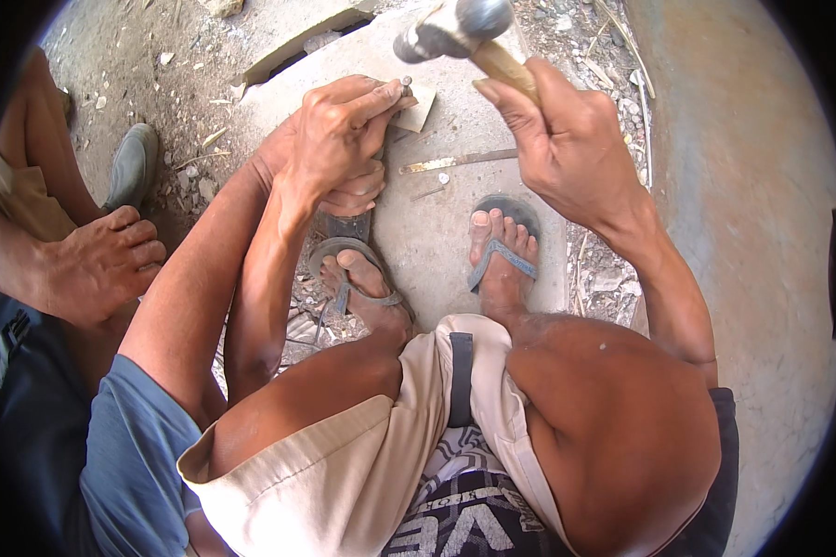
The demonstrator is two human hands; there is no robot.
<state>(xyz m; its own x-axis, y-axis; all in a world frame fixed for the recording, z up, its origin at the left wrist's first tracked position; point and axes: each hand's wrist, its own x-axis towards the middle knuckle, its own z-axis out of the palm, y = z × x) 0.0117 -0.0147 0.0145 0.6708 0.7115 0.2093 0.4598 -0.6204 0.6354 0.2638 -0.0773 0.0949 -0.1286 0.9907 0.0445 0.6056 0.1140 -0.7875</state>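
Note:
My right hand (581,139) is closed round the wooden handle of a hammer (460,26), raised at the top of the view, its metal head clear of the slab. My left hand (334,139) pinches a small metal rod (406,85), whose end shows above the fingertips; its lower part is hidden. A co-worker's arm (190,306) with a blue sleeve reaches in beside my left forearm, and the hands overlap there. Beside my fingertips lies a flat pale piece (416,110). A dark bar (348,226) shows under the hands, near my left sandal.
A narrow, worn metal strip (460,161) lies across the concrete slab (437,241), between my sandalled feet. Another hand (102,265) and a grey shoe (133,165) are at the left. Rubble (608,60) lies along a smooth surface (743,186) on the right.

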